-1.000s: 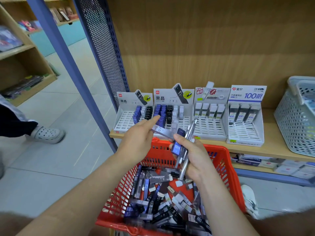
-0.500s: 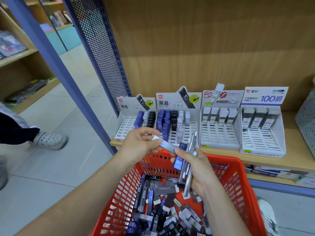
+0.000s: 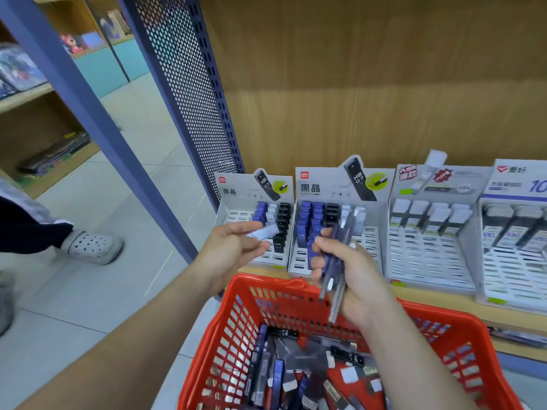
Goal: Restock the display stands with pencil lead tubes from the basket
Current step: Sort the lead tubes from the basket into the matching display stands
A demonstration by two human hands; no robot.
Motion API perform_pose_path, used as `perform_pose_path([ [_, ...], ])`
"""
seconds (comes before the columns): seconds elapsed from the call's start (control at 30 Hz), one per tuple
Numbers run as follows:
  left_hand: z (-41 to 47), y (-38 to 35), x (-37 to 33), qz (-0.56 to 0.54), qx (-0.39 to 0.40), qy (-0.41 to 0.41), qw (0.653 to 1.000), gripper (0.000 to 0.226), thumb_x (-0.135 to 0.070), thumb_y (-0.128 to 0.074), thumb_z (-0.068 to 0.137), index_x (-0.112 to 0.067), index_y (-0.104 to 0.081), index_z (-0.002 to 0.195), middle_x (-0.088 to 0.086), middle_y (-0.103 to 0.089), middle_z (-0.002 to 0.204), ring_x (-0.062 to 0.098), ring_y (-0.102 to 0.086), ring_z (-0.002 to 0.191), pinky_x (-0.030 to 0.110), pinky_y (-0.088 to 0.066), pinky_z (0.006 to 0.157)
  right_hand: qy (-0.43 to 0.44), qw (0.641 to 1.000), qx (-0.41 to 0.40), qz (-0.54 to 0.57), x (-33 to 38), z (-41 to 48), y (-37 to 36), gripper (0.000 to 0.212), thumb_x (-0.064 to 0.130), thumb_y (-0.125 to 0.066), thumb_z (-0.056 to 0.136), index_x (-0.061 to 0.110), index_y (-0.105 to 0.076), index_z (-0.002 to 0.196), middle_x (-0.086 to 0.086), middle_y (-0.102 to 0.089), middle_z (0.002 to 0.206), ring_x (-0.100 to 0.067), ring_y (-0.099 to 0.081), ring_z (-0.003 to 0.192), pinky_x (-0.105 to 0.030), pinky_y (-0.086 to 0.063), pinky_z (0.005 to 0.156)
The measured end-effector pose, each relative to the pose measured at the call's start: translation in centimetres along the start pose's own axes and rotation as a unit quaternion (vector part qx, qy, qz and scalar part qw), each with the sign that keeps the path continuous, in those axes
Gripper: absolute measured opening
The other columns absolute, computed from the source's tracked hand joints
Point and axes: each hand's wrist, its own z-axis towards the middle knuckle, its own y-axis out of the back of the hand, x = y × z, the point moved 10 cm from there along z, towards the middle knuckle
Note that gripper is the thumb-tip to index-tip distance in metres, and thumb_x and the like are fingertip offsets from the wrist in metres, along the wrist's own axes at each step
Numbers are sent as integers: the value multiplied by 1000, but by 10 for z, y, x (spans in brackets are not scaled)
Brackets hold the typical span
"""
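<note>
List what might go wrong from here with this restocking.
1. The right hand grips a fanned bundle of tubes above the basket; one might slip out.
2. The left hand pinches a pale tube close to the black tubes in the leftmost stand; it might knock them or land in the wrong column.

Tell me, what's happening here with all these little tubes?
A person is restocking shop display stands. Their left hand holds one pale pencil lead tube before the leftmost display stand, while the right hand grips a bunch of tubes above the red basket, which holds many more. The stands are only partly filled.
</note>
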Motion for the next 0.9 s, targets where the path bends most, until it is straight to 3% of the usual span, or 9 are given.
perform_pose_path([
  [0.07,6,-7,7,-43,28,26,998,29,12,-52,89,1,-62,114,22,-67,105,26,-71,91,26,-58,77,42,990,-25,-131,9,14,-2,24,1,-73,81,11,-58,97,-10,-61,73,-16,-51,47,-26,-45,44],
  [0.17,10,-16,9,-41,61,22,997,26,10,-58,86,-2,-65,108,13,-72,85,21,-71,76,22,-57,69,106,962,-46,-246,15,29,-14,17,1,-70,87,10,-57,93,-5,-56,58,-16,-48,44,-27,-43,44],
  [0.3,13,-7,4,-15,60,3,998,19,7,-65,81,-2,-68,97,11,-70,74,17,-69,66,18,-54,61,143,946,-59,-284,13,42,-24,20,2,-70,85,15,-56,88,-3,-59,64,-11,-51,46,-26,-45,47],
  [0.43,22,13,1,1,31,-14,999,15,-1,-66,84,-2,-68,98,10,-67,73,15,-67,63,19,-56,63,98,944,-21,-314,-10,41,-29,23,8,-74,86,15,-52,85,-10,-65,68,-12,-52,50,-17,-45,48],
  [0.7,47,12,-49,166,-18,-154,974,14,-6,-55,95,-12,-67,101,9,-56,77,12,-54,61,20,-50,64,-37,990,-4,-134,-49,27,-2,25,4,-70,85,8,-64,108,-11,-61,70,-18,-55,57,-30,-47,50],
  [0.83,49,-17,-71,262,10,-220,940,18,-6,-55,95,-21,-65,95,5,-54,74,10,-54,59,20,-50,64,-21,994,26,-101,-25,10,6,29,5,-71,72,5,-70,101,-14,-55,67,-20,-53,56,-28,-47,46],
  [0.9,48,-29,-83,342,4,-261,903,20,-4,-59,92,-24,-64,89,3,-55,79,12,-57,58,18,-51,61,10,997,27,-71,-3,6,13,29,4,-68,70,4,-70,99,-12,-56,66,-18,-55,56,-26,-46,42],
])
